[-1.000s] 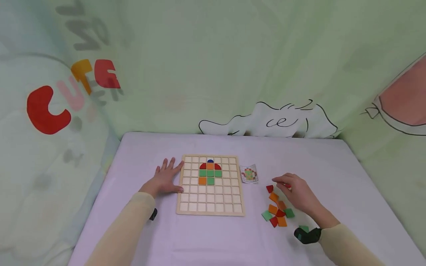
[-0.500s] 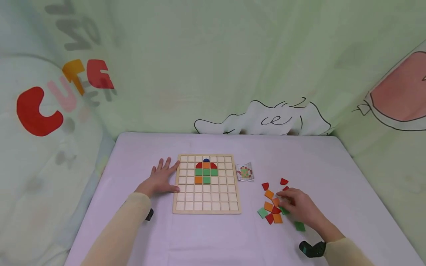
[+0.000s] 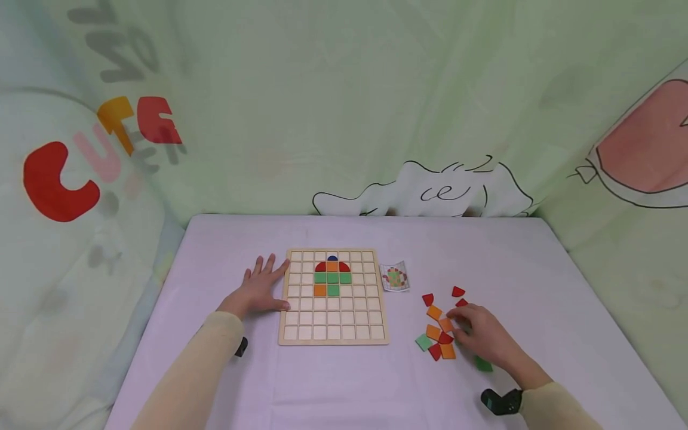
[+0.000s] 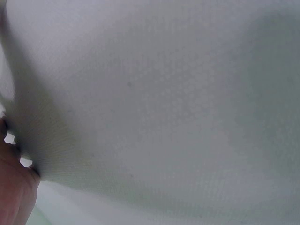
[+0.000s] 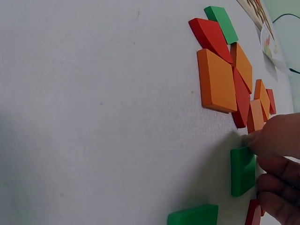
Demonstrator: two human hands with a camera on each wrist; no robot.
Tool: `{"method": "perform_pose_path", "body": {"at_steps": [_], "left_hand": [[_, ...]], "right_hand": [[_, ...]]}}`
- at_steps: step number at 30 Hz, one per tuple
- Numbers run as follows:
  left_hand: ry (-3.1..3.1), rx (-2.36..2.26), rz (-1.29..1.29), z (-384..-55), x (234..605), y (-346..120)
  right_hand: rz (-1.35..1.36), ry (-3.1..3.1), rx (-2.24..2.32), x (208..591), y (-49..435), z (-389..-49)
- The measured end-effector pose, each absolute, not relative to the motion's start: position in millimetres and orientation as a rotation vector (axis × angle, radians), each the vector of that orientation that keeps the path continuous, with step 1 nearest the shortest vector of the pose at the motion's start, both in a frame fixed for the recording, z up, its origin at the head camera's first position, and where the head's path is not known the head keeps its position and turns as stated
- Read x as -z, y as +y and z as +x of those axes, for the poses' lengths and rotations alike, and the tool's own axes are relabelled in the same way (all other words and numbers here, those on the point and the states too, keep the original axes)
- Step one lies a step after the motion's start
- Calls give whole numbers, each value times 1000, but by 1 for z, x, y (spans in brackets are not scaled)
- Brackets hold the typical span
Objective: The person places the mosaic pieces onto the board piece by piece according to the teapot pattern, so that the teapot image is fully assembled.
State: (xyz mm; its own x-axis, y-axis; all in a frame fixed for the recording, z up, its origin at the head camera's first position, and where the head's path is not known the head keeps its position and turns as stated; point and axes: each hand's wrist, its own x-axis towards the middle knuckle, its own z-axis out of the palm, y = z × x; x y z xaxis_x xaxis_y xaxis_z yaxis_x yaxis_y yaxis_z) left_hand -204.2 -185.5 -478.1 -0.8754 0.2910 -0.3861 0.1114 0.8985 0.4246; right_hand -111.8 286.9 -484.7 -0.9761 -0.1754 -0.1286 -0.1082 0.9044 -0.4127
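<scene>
My left hand [image 3: 257,292] lies spread at the left edge of a wooden grid board [image 3: 333,343], thumb and a finger touching its frame. Blue, red, orange and green tiles form a figure in the board's upper middle. My right hand [image 3: 486,335] is over a scatter of loose tiles, fingers curled. In the right wrist view, its thumb [image 5: 272,136] touches a green square tile [image 5: 243,171], apparently pinched against fingers partly hidden behind it. An orange tile [image 5: 255,117] lies against the thumb tip. The left wrist view shows mostly pale cloth and a bit of hand [image 4: 16,187].
A small picture card [image 3: 395,276] lies at the board's right side. Loose red tiles [image 3: 458,291], orange tiles [image 3: 434,312] and a light green tile [image 3: 423,342] lie right of it. Another green tile [image 5: 194,215] is nearer me. Cloth wall hangings [image 3: 344,119] stand behind the table.
My right hand has let go of a red tile at the back of the scatter and moved toward me to a green tile. The left hand stays in place; the head view has shifted slightly.
</scene>
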Motion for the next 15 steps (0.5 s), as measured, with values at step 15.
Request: {"method": "perform_pose_path", "body": {"at_steps": [15], "left_hand": [[2615,-549,282,-204,478,-185]], "right_hand": [[-228,2911,605,489,292,-112]]}}
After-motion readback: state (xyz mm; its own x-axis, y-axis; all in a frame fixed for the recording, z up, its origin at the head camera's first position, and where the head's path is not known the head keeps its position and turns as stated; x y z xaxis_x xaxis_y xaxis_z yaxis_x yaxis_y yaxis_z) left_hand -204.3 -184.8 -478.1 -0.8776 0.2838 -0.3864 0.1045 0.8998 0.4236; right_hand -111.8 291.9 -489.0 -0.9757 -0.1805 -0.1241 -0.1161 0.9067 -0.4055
